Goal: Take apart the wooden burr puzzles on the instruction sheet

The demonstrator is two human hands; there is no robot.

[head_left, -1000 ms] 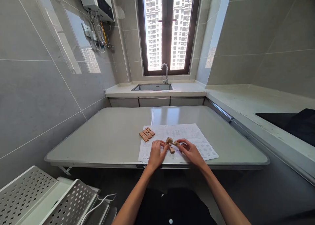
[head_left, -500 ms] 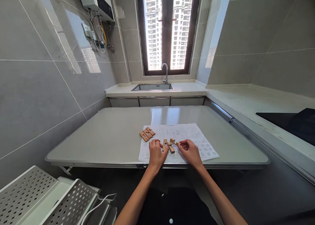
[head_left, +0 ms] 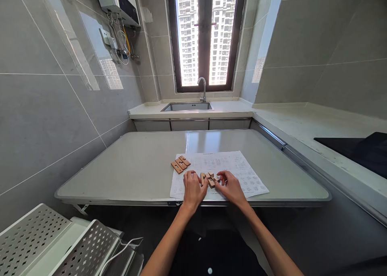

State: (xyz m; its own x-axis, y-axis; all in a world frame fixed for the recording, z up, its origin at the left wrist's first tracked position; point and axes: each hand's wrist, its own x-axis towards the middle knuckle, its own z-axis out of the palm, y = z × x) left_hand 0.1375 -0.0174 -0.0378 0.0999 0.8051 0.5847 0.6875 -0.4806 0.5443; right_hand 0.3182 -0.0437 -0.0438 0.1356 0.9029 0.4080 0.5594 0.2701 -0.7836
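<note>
Both my hands rest on a printed instruction sheet [head_left: 229, 165] at the near edge of a grey table [head_left: 136, 167]. My left hand [head_left: 192, 188] and my right hand [head_left: 231, 187] pinch a small cluster of notched wooden puzzle pieces [head_left: 209, 179] between their fingertips, crossed over one another just above or on the paper. A second group of three flat wooden pieces [head_left: 180, 164] lies side by side at the sheet's upper left corner, untouched and a short way beyond my left hand.
A sink [head_left: 186, 106] with a tap [head_left: 203, 87] sits under the window at the back. A counter with a black hob [head_left: 356, 149] runs along the right. White perforated metal shelving [head_left: 60, 243] and a cable stand at lower left, below the table edge.
The pieces were held raised in both hands, then lowered to the sheet. My hands have drawn closer together, pressing the pieces into a tighter crossed cluster.
</note>
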